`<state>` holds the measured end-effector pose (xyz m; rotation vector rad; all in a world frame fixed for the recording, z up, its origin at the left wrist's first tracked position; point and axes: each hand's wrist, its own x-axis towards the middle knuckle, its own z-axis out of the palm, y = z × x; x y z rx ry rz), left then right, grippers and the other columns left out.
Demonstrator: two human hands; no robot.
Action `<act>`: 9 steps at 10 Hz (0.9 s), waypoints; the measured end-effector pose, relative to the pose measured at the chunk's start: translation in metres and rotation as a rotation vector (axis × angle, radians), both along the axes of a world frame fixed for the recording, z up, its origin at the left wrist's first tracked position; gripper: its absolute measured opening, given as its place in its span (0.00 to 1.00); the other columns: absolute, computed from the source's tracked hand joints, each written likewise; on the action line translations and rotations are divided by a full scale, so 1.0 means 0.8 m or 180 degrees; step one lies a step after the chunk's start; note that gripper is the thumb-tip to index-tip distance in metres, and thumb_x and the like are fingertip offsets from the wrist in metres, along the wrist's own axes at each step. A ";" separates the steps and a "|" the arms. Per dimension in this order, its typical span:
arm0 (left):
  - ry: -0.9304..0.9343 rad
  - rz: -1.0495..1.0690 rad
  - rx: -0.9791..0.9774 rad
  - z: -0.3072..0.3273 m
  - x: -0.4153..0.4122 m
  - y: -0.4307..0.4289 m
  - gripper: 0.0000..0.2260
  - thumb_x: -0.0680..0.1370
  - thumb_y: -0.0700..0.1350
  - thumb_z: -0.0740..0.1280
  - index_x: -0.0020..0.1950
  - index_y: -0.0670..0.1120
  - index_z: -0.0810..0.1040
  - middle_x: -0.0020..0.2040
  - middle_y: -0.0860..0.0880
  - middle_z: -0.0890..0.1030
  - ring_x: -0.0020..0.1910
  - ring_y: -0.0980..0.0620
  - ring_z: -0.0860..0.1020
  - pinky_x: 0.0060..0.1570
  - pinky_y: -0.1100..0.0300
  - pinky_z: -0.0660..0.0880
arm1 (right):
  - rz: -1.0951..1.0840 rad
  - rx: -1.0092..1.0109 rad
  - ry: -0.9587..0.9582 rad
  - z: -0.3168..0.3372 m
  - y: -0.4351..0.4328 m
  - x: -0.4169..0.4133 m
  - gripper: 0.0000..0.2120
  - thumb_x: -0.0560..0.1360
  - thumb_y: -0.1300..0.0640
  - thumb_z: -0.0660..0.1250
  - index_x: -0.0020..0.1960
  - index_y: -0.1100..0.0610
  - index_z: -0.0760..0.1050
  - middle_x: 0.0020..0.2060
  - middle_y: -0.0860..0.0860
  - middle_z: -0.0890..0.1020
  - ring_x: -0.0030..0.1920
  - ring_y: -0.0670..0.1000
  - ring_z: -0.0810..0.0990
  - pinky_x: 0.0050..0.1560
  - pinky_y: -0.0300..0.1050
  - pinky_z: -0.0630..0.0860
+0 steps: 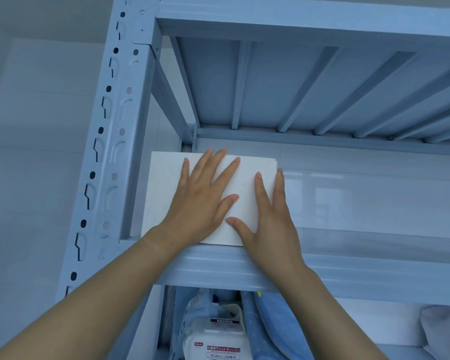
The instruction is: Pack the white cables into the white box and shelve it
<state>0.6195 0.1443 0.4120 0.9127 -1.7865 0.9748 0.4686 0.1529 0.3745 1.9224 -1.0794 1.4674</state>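
Resting flat — hands (234,209) on box (166,193)

**Count of what is in view**

One white box (166,193) sits on the shelf board. Two bare hands lie flat on its lid: one left hand (200,201) and one right hand (270,224), each with fingers spread. One metal shelving rack (109,152) holds everything, with one perforated upright post in view and two shelf levels visible above the lowest space. Below, one pack of wet wipes (218,341) shows, beside one blue dotted fabric item (268,326).
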 end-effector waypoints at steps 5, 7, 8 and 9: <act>-0.0171 -0.0170 0.0117 -0.041 0.022 -0.015 0.23 0.81 0.51 0.50 0.75 0.55 0.49 0.76 0.53 0.42 0.74 0.54 0.38 0.71 0.51 0.41 | 0.0036 -0.0278 -0.0261 -0.013 -0.012 0.007 0.36 0.72 0.40 0.63 0.74 0.48 0.52 0.76 0.49 0.43 0.73 0.51 0.55 0.61 0.45 0.68; 0.0138 -0.0590 0.0351 -0.057 0.012 0.007 0.23 0.80 0.48 0.56 0.74 0.56 0.53 0.76 0.53 0.51 0.75 0.53 0.47 0.72 0.51 0.44 | 0.0279 -0.0213 -0.0279 -0.013 -0.001 -0.004 0.34 0.71 0.46 0.69 0.72 0.51 0.59 0.75 0.51 0.50 0.73 0.49 0.55 0.65 0.40 0.60; 0.0270 -0.0754 0.0158 -0.071 -0.001 0.019 0.23 0.79 0.46 0.58 0.73 0.54 0.57 0.75 0.51 0.59 0.74 0.51 0.54 0.72 0.50 0.51 | 0.0275 -0.0350 -0.0302 -0.026 0.009 -0.013 0.29 0.72 0.47 0.68 0.69 0.53 0.64 0.73 0.52 0.58 0.71 0.51 0.60 0.64 0.45 0.65; 0.0389 -0.0832 0.0251 -0.083 -0.011 0.031 0.23 0.79 0.45 0.59 0.73 0.54 0.59 0.74 0.51 0.61 0.73 0.52 0.57 0.70 0.47 0.57 | 0.0277 -0.0414 -0.0343 -0.039 0.025 -0.024 0.25 0.72 0.49 0.68 0.67 0.53 0.67 0.70 0.52 0.63 0.67 0.51 0.64 0.58 0.43 0.68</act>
